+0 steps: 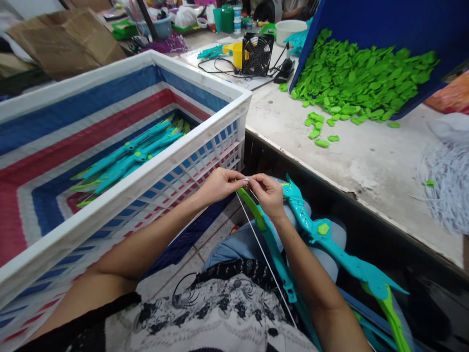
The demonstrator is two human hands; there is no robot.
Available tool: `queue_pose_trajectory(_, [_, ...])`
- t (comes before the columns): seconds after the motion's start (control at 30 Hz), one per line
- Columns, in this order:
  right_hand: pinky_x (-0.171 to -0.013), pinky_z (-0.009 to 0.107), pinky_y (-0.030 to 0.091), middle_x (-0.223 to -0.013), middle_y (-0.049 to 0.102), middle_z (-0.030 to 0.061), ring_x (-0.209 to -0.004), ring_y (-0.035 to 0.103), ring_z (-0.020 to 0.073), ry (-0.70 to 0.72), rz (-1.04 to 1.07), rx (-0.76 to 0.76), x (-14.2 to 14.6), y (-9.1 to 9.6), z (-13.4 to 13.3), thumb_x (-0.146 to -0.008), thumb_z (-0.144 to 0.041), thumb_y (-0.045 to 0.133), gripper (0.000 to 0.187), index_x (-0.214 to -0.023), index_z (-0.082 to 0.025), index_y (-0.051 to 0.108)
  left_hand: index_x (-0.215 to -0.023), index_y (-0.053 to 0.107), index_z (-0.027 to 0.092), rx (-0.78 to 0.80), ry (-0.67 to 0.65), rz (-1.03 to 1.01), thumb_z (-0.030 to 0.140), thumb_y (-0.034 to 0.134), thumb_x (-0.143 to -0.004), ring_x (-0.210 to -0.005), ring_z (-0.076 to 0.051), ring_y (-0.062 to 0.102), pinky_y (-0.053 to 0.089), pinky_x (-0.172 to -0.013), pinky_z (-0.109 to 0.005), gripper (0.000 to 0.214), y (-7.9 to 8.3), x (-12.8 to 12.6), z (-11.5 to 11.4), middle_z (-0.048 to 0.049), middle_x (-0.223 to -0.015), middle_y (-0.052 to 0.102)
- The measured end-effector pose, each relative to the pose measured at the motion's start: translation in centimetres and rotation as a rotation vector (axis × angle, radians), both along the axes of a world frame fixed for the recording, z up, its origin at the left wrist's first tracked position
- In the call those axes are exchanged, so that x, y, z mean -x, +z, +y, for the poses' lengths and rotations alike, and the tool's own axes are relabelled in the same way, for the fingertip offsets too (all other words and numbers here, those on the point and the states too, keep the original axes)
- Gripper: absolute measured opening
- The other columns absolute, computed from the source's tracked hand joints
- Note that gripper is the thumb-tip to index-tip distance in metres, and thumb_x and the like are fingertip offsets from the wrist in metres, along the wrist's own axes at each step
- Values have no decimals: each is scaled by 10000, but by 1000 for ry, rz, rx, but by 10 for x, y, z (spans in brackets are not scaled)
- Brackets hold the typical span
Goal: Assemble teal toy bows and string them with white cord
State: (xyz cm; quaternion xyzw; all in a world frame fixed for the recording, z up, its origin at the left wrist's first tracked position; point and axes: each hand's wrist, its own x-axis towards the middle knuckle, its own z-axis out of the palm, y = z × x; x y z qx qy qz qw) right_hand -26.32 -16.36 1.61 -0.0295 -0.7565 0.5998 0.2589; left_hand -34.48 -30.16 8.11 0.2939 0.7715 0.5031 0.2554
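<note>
My left hand [223,186] and my right hand [267,193] meet above my lap, fingertips nearly touching. Both pinch a thin white string [262,248], which runs from the fingers down towards my right forearm. Just below the fingers is the green tip of a teal limb [269,234], which passes under my right wrist. A teal and green toy bow [339,252] lies across my legs to the right, with a green knob at its middle. Whether the limb and this bow are one piece is hidden by my hand and arm.
A white crate [205,142] with a striped lining stands left, holding several teal toy bows [137,151]. On the worktable [278,117] at right, a tipped blue bin [351,24] spills green pieces [362,78]. Nearby are a black fan [257,55] and a bundle of white strings [449,181].
</note>
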Motion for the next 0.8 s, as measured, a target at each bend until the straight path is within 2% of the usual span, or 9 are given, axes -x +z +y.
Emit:
queue_pose_trajectory(0.13, [-641,261,458,-747,624,15,-674,575,129,-12,33,-103,-1,-1,-1,-857,-283,553,142,-785,-189,632,-740,720,147,41,-63,35,271,602,-747,-452,-81,461,324,-432,-182,171,2,0,-2,-3,-560,618])
queue_pose_trajectory(0.33, [-630,261,440,-739,606,16,-666,554,130,-2,30,-127,-2,0,-3,-866,-281,536,142,-788,-187,610,-832,729,162,32,-132,1,235,572,-760,-543,-94,523,382,-524,-186,187,1,6,-6,-8,-653,655])
queue_pose_trajectory(0.43, [-641,261,434,-739,594,12,-666,540,129,5,55,-172,-4,-2,-3,-875,-268,519,139,-786,-190,591,-772,730,154,61,-103,57,278,604,-745,-568,-107,536,385,-545,-194,179,-4,7,-6,-14,-649,658])
queue_pose_trajectory(0.63, [-674,265,410,-751,559,25,-711,526,146,-60,84,-387,0,-16,-4,-880,-222,468,124,-787,-193,546,-732,719,144,166,1,269,340,598,-766,-474,-74,385,245,-448,-199,233,-21,0,-7,35,-489,502])
queue_pose_trajectory(0.73, [-676,271,408,-751,557,30,-705,523,156,-167,-5,-433,6,-23,-11,-868,-213,456,123,-780,-189,539,-724,707,141,171,19,286,322,573,-782,-507,-79,419,288,-479,-195,233,-24,-4,-8,30,-517,529])
queue_pose_trajectory(0.8, [-691,266,420,-767,578,31,-719,540,154,-134,-38,-420,3,-24,-12,-884,-226,444,140,-805,-186,552,-731,701,135,150,26,213,334,591,-769,-545,-94,478,339,-505,-195,230,-24,-6,-13,12,-571,584])
